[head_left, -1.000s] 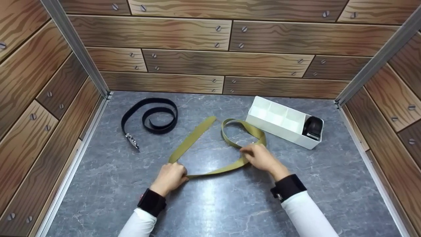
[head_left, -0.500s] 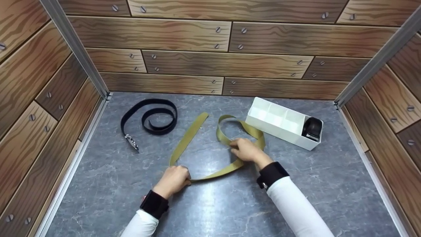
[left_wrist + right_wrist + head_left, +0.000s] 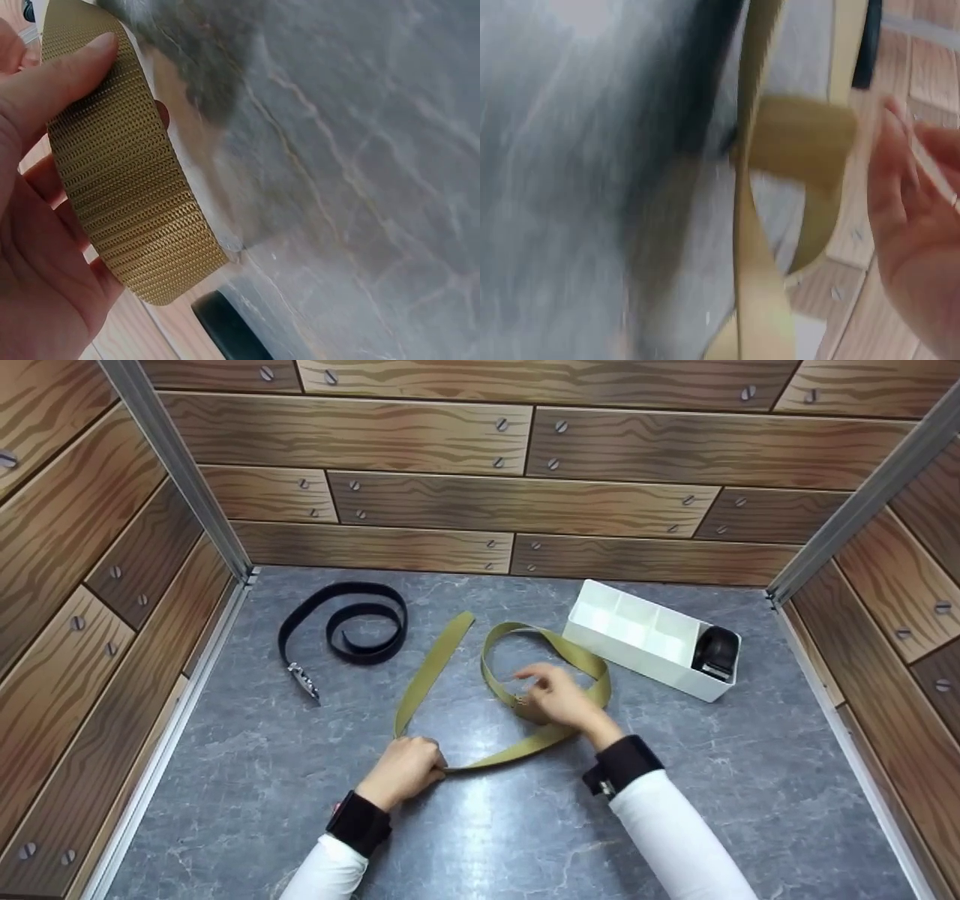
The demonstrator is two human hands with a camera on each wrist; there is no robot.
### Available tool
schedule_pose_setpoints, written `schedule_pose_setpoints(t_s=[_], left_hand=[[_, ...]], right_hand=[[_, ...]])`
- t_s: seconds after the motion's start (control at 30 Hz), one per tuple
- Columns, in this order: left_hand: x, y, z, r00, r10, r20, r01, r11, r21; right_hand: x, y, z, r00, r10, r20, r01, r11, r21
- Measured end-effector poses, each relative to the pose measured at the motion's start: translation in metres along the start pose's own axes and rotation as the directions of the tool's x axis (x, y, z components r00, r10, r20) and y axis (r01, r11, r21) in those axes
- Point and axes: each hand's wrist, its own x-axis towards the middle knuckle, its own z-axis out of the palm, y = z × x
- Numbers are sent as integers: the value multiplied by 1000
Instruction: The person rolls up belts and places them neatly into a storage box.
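An olive webbing strap [image 3: 433, 671] lies in a loose curve on the grey floor, its right part coiled into a loop. My left hand [image 3: 405, 769] grips it partway along. In the left wrist view the thumb presses on the flat woven face of the strap [image 3: 127, 180], with fingers behind. Over the loop is my right hand [image 3: 561, 701], fingers loosely bent and holding nothing. The right wrist view, blurred, shows that hand [image 3: 922, 232] apart from the webbing. A small metal bit shows on the loop, partly hidden by the right hand.
A black belt [image 3: 365, 658] with a silver buckle [image 3: 304, 681] stands coiled on edge at the left. At the back right sits a white compartment box [image 3: 643, 649]; a black rolled item [image 3: 716, 651] fills its right-end compartment. Wood-patterned walls [image 3: 420, 495] enclose the back and sides.
My right hand has moved left and let go of the strap, its fingers lifting. The left hand, still gripping, has shifted slightly right. The loop's left side and the free end have moved left.
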Motion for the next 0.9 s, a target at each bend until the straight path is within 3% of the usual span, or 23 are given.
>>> schedule_pose_setpoints(t_s=[0.07,0.1,0.17,0.23,0.3,0.37,0.43,0.5,0.57,0.63,0.8,0.9], left_hand=[[0,0,0,1000,-1,2,1,1000,1],[0,0,0,1000,-1,5,1,1000,1],[0,-1,-1,1000,-5,11,5,1000,-2],[-1,-1,-1,1000,-10,20,10,1000,-5],[-1,-1,-1,999,-13,32,14,1000,-13],[-2,-1,-1,999,-19,43,20,1000,-24],[-2,-1,-2,998,-23,55,25,999,-37],[-2,-2,-2,998,-24,65,27,998,-49],[-3,-2,-2,997,-26,76,30,998,-57],[-4,-2,-3,996,-30,82,35,997,-64],[-6,-3,-4,997,-28,69,33,998,-62],[-5,-4,-4,998,-19,63,23,998,-56]], right_hand=[[-5,8,-12,986,50,-161,-65,994,-92],[-8,14,-19,967,94,-239,-129,982,-138],[-15,25,-32,909,207,-362,-289,938,-189],[-22,37,-42,839,350,-418,-454,872,-182],[-28,47,-49,774,497,-392,-565,821,-76],[-33,55,-53,730,615,-299,-616,781,105],[-35,62,-55,697,692,-190,-625,715,313],[-37,66,-56,674,732,-94,-609,624,490],[-38,68,-57,670,741,-41,-603,575,554],[-40,69,-58,686,727,7,-606,567,557],[-44,69,-61,741,664,101,-622,621,477],[-46,69,-63,750,648,131,-632,645,428]])
